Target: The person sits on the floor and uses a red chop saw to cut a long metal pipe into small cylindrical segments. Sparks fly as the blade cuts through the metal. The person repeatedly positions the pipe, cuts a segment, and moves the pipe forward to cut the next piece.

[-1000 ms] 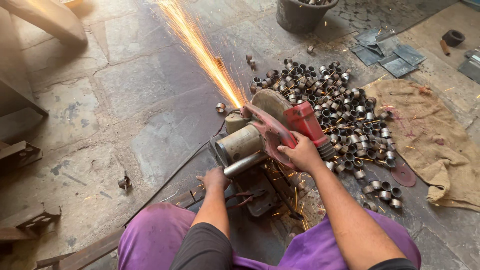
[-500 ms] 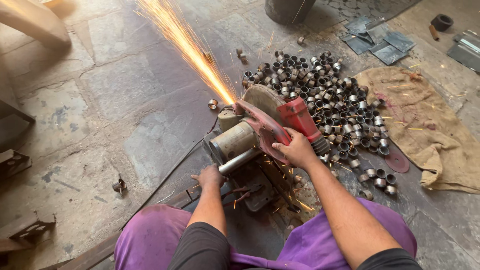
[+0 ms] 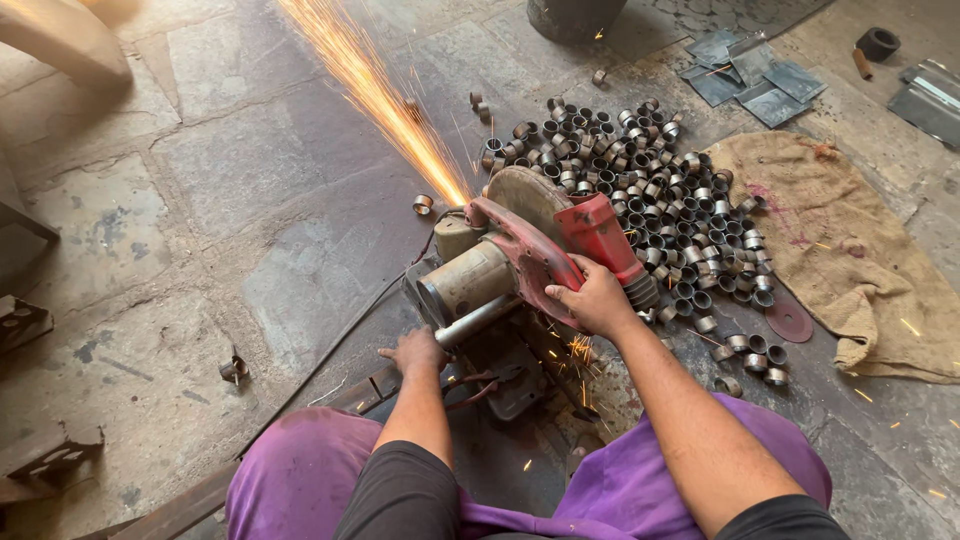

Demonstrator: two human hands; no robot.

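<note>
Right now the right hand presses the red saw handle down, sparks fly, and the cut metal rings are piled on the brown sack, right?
Not quite. In the head view the rings lie on the stone floor beside the sack, not on it. The right hand does grip the saw handle, and sparks fly.

I see no packages, labels, signs or screens from here; nothing boxed, wrapped or printed lies anywhere on the stone floor.
</note>
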